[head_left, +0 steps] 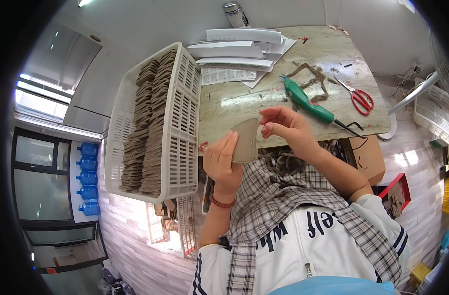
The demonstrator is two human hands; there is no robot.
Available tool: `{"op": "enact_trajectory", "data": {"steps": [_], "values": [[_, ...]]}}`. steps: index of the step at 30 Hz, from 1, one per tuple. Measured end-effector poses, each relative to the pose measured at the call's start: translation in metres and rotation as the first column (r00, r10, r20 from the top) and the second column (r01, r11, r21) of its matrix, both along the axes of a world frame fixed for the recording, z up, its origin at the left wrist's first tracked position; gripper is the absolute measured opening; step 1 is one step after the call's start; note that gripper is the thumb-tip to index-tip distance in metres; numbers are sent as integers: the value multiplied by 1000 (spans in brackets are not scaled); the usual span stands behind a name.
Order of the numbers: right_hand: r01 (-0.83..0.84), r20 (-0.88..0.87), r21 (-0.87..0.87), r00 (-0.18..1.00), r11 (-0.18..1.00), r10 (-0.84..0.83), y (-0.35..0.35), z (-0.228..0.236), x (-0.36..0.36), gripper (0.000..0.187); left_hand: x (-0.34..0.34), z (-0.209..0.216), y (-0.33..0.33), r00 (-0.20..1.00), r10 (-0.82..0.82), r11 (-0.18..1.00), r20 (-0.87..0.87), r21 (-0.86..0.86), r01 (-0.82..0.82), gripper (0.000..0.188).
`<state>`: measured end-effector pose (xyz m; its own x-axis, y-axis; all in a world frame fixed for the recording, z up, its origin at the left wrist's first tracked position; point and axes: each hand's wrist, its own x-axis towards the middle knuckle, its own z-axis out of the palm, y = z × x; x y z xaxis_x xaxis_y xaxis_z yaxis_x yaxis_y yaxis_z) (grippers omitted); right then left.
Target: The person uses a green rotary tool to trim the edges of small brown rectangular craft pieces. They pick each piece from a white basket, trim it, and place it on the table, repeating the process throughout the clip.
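A small tan fabric piece (245,142), flat with rounded corners and a stitched edge, is held upright over my lap. My left hand (221,156) grips it from the left side, thumb and fingers closed on it. Beside its upper right edge is my right hand (291,129). Its fingers curl in toward the thumb in a pinch; anything between the tips is too small to make out. On the table beyond lie a green handheld tool (305,101) with a black cord and red-handled scissors (356,96).
A white plastic basket (182,123) stacked with tan pieces stands left of the table (224,110). Papers (239,49) and a metal flask (235,14) are at the back. Brown fuzzy strips (315,81) lie near the tool. An open cardboard box (369,160) stands right.
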<state>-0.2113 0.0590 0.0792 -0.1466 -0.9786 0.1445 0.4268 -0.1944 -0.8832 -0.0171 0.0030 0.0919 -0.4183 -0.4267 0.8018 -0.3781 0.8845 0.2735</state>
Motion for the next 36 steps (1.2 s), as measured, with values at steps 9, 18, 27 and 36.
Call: {"op": "enact_trajectory", "data": {"steps": [9,18,27,36], "values": [[48,123,79,991,996,-58,21,2,48,23,19,-7,20,980,162,949,120,-293,-121,37],[-28,-90,169,995,985,44,5,-2,41,18,50,11,45,998,-41,963,57,267,25,47],[-143,-183,306,962,941,205,-10,-8,59,15,65,13,26,996,58,651,-62,759,10,24],[-157,-229,271,948,950,222,-14,-13,83,29,103,11,-12,930,192,466,-313,863,194,13]]}}
